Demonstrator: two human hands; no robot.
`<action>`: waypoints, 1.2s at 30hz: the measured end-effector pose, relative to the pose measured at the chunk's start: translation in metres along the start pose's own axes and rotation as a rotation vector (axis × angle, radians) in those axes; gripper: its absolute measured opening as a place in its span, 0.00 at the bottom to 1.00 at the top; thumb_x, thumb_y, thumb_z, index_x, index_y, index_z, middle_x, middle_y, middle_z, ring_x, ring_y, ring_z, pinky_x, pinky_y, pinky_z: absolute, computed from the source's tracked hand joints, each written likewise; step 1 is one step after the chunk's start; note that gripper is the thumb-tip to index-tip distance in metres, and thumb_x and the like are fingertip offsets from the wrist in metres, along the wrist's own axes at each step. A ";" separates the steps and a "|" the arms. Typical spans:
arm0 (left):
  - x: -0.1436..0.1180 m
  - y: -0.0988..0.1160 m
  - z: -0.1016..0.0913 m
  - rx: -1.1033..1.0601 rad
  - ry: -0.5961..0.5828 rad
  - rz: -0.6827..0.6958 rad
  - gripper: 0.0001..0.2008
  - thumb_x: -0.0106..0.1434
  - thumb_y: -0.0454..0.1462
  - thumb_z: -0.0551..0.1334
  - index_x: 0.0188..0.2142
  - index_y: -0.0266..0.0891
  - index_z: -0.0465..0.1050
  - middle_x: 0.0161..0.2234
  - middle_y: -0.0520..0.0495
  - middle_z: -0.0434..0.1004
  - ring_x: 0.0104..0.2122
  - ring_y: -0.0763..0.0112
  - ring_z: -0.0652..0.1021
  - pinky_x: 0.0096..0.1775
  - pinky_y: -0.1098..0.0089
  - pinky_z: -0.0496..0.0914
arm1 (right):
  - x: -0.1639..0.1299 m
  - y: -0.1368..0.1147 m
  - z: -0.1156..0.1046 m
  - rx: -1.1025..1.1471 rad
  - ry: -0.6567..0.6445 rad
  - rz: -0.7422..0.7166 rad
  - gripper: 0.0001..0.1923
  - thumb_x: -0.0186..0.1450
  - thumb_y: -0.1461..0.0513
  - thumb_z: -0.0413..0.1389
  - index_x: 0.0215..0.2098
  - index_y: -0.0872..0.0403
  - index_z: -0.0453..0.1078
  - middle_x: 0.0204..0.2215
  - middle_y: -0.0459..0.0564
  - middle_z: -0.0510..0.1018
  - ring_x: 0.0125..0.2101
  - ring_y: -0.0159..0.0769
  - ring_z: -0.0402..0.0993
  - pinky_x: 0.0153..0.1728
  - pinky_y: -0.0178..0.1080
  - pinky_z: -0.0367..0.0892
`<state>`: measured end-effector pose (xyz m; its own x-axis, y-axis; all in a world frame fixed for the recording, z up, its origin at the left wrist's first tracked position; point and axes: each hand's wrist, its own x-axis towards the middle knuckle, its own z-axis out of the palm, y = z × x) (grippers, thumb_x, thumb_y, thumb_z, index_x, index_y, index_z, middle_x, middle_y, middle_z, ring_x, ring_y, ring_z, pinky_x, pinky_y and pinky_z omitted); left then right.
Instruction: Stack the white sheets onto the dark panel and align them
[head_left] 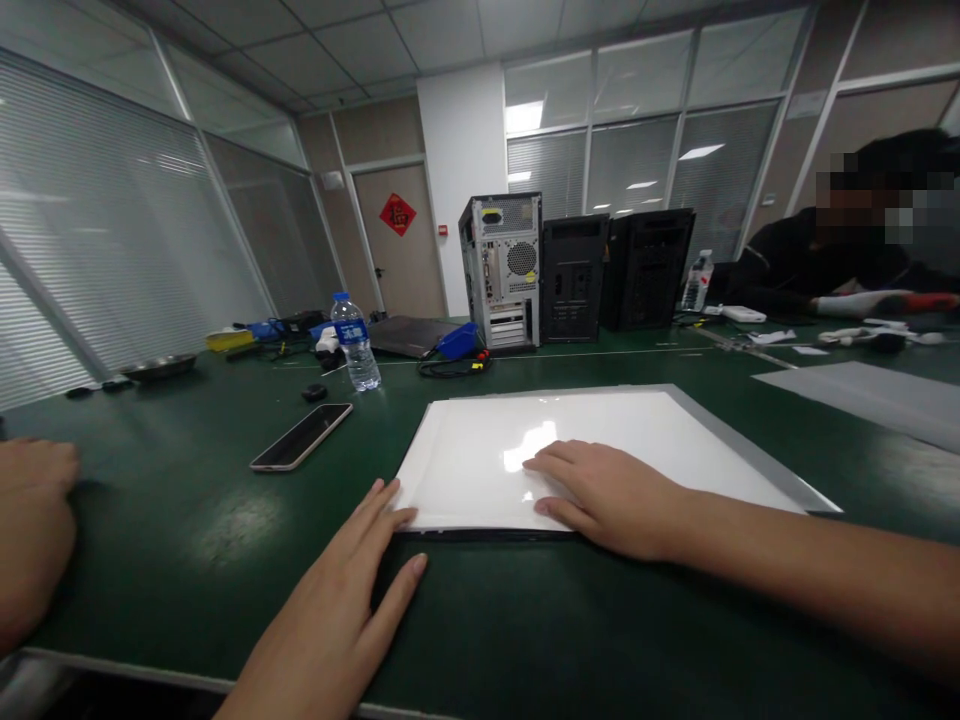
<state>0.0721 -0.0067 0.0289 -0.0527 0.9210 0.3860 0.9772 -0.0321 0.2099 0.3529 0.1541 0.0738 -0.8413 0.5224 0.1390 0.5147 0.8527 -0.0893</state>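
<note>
A glossy white sheet [465,460] lies flat on the green table, with a greyish sheet edge [750,450] showing along its right side and a dark edge under its front. My left hand [356,570] is open at the near left corner; its fingertips touch the sheet's edge and the thumb is spread away. My right hand [615,495] rests open on the front part of the sheet, fingers stretched out over the white surface. Nothing is held in either hand.
A phone [304,438] and a water bottle [355,345] stand left of the sheet. Computer cases [502,275] line the back. Another person's hand [34,530] is at far left; a co-worker's sleeve [787,265] shows at right, near a translucent sheet [877,395].
</note>
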 end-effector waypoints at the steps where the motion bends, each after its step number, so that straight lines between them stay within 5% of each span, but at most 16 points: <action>1: 0.000 0.001 0.000 0.003 0.030 -0.020 0.26 0.70 0.54 0.52 0.58 0.43 0.73 0.67 0.42 0.65 0.66 0.49 0.66 0.62 0.43 0.64 | 0.000 -0.001 0.001 0.009 -0.001 -0.008 0.29 0.74 0.47 0.45 0.64 0.54 0.67 0.59 0.61 0.72 0.55 0.53 0.71 0.54 0.57 0.68; 5: 0.001 0.002 0.002 -0.022 0.103 -0.089 0.26 0.69 0.55 0.52 0.54 0.41 0.74 0.60 0.38 0.73 0.62 0.47 0.72 0.61 0.42 0.66 | -0.004 -0.004 0.002 0.036 0.013 -0.022 0.32 0.73 0.44 0.45 0.65 0.53 0.66 0.60 0.61 0.71 0.57 0.54 0.69 0.55 0.57 0.67; 12: 0.001 0.003 0.004 -0.038 0.054 -0.183 0.32 0.68 0.57 0.52 0.61 0.39 0.67 0.60 0.36 0.74 0.61 0.45 0.73 0.60 0.43 0.68 | -0.004 -0.008 0.000 0.042 -0.005 -0.042 0.35 0.72 0.41 0.44 0.66 0.54 0.65 0.62 0.62 0.69 0.58 0.55 0.68 0.56 0.58 0.66; 27: 0.001 0.002 0.003 0.002 0.073 -0.085 0.31 0.70 0.55 0.52 0.64 0.39 0.63 0.66 0.37 0.66 0.62 0.49 0.71 0.60 0.47 0.69 | 0.009 -0.024 0.008 0.034 0.011 -0.096 0.30 0.75 0.47 0.42 0.64 0.54 0.68 0.62 0.62 0.70 0.59 0.55 0.68 0.56 0.59 0.66; 36: 0.001 0.001 0.002 0.027 -0.066 -0.102 0.32 0.71 0.56 0.49 0.63 0.41 0.70 0.66 0.41 0.66 0.66 0.49 0.66 0.63 0.43 0.63 | 0.003 -0.019 0.005 0.091 -0.009 -0.086 0.32 0.74 0.46 0.42 0.68 0.53 0.63 0.67 0.59 0.64 0.65 0.53 0.61 0.63 0.58 0.59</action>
<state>0.0729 -0.0047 0.0281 -0.1394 0.9424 0.3040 0.9727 0.0727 0.2205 0.3397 0.1392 0.0711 -0.8833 0.4469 0.1415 0.4238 0.8903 -0.1668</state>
